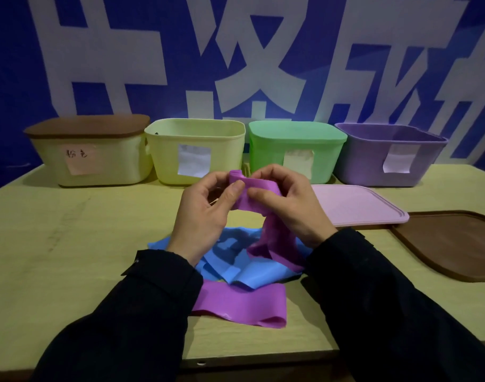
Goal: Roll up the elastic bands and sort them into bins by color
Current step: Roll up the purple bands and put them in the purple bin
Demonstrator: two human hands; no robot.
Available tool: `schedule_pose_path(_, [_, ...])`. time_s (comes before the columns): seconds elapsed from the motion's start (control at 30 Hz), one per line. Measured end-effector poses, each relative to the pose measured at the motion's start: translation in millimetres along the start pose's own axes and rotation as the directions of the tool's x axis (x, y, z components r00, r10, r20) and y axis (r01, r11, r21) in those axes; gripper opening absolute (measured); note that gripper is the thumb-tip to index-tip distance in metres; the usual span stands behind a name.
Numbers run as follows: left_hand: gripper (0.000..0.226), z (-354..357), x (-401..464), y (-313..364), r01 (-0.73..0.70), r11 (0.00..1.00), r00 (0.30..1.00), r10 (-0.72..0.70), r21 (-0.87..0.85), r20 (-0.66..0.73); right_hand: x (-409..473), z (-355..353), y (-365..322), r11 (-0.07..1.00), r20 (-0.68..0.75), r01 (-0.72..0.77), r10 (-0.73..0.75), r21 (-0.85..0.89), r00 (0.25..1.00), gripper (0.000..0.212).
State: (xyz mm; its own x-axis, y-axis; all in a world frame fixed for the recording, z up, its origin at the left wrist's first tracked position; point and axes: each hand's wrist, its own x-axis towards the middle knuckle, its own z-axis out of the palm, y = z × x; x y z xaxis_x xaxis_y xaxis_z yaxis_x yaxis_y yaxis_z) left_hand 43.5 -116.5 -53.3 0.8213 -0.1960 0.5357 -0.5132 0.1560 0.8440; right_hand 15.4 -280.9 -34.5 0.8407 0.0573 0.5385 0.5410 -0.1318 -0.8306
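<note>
Both-handed | left hand (205,213) grip pinches purple band (263,197) end, thumb on top | right hand (288,205) grip pinches beside it | hands raised above counter (70,230) | band trails onto blue band (235,260) | purple bin (373,161) behind

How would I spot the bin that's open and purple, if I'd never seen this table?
Look along the row of four bins at the back of the wooden table, against the blue banner. The purple bin stands at the far right end, beside the green bin. It alone is purple, lidless, with a white label.
</note>
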Motion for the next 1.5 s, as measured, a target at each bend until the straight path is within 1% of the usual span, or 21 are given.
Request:
schedule_pose_path(0.03, [0.005,0,0,0,0.002,1.0,1.0,-0.002,0.004,0.0,0,0,1,1.0,0.007,-0.014,0.014,-0.024,1.0,0.01])
schedule_pose_path(0.1, [0.012,1,-1,3,0.029,0.999,1.0,-0.029,-0.019,0.007,0,-2,2,0.998,0.007,-0.019,0.019,-0.065,1.0,0.013])
schedule_pose_path(0.2, [0.021,1,-1,7,0.037,0.999,0.999,-0.036,-0.034,0.02,0,-5,0,0.997,0.017,-0.016,0.017,-0.069,1.0,0.016])
schedule_pose_path(0.27, [0.024,1,-1,7,0.032,0.999,0.999,-0.032,-0.036,0.003,0,-7,-2,0.999,0.006,-0.051,0.051,-0.014,0.999,0.019])
schedule_pose_path(0.4, [0.025,-1,0,9,0.059,0.993,0.998,-0.063,-0.107,-0.029,1,-9,-2,0.992,-0.019,-0.087,0.089,0.092,0.996,0.023])
schedule_pose_path(0.5, [0.021,-1,-1,10,0.084,0.987,0.996,-0.086,-0.137,-0.01,0,-8,-6,0.974,0.013,-0.14,0.14,0.178,0.99,0.026])
schedule_pose_path(0.57, [0.019,-1,-1,9,0.088,0.988,0.996,-0.088,-0.129,0.007,-1,-8,-9,0.963,0.042,-0.169,0.164,0.212,0.986,0.022])
schedule_pose_path(0.63, [0.022,-1,-2,8,0.096,0.988,0.995,-0.095,-0.118,0.015,-2,-8,-9,0.977,0.03,-0.149,0.147,0.154,0.989,0.017])
schedule_pose_path(0.7, [0.024,0,-2,6,0.108,0.991,0.994,-0.105,-0.077,0.035,-2,-6,-8,0.991,-0.026,-0.106,0.108,0.076,0.994,0.013])
schedule_pose_path(0.8, [0.02,3,-4,3,0.115,0.993,0.989,-0.114,0.003,0.096,-2,-3,-4,0.998,-0.098,-0.055,0.053,-0.018,0.994,0.01])
schedule_pose_path(0.9, [0.023,5,-6,3,0.159,0.986,0.977,-0.151,-0.04,0.151,-2,-1,-1,0.994,-0.089,-0.051,0.043,-0.094,0.995,0.008])
schedule_pose_path(0.97, [0.026,5,-6,4,0.161,0.986,0.978,-0.153,-0.046,0.14,-3,-1,-2,0.995,-0.076,-0.063,0.058,-0.072,0.995,0.006])
schedule_pose_path(1.07, [0.027,3,-5,5,0.155,0.986,0.986,-0.15,-0.064,0.08,-3,-3,-5,0.998,-0.087,-0.068,0.067,-0.012,0.994,0.005])
schedule_pose_path(1.23, [0.035,-2,-3,7,0.128,0.99,0.992,-0.127,-0.056,0.017,-2,-3,-4,0.997,-0.108,-0.078,0.077,-0.009,0.991,0.005])
schedule_pose_path(1.33, [0.043,0,-2,5,0.168,0.977,0.986,-0.166,-0.134,0.022,-3,-3,-2,0.995,-0.08,-0.095,0.097,0.035,0.992,0.002])
schedule_pose_path(1.37, [0.04,0,-2,4,0.171,0.976,0.985,-0.169,-0.131,0.029,-4,-3,-2,0.995,-0.069,-0.092,0.094,0.039,0.993,0.001])
schedule_pose_path(1.43, [0.027,2,-3,1,0.166,0.982,0.985,-0.16,-0.089,0.064,-5,-3,-1,0.996,-0.045,-0.09,0.092,0.027,0.995,0.001])
schedule_pose_path(1.5, [0.024,2,-4,0,0.158,0.985,0.983,-0.15,-0.071,0.107,-6,-2,0,0.995,-0.019,-0.098,0.099,0.006,0.995,0.004])
